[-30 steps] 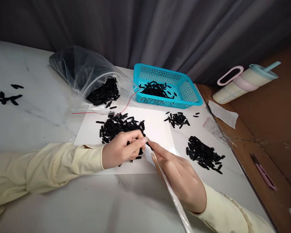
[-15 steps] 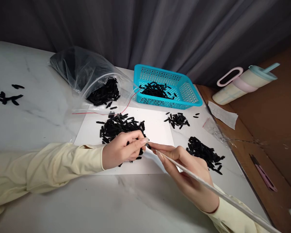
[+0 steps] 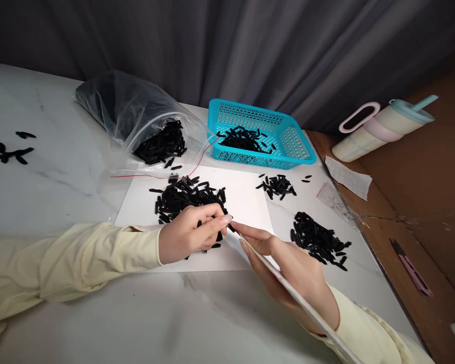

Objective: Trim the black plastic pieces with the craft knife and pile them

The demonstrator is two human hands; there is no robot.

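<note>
Head view: have small black piece (image 3: 231, 227) clamped between left hand (image 3: 191, 233) thumb and fingertips, above black pile (image 3: 182, 197) on white sheet (image 3: 246, 187). Have long white strip (image 3: 307, 306) pinched in right hand (image 3: 303, 270), fingers closed, near end at the piece. Can't tell exact contact; hidden by fingertips. Brace both hands fingertip to fingertip, pinch close to the end, press lightly. Probably snaps if bent.

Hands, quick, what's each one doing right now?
Left hand: closed, pinching a small black piece.
Right hand: closed on a thin white tool.
</note>
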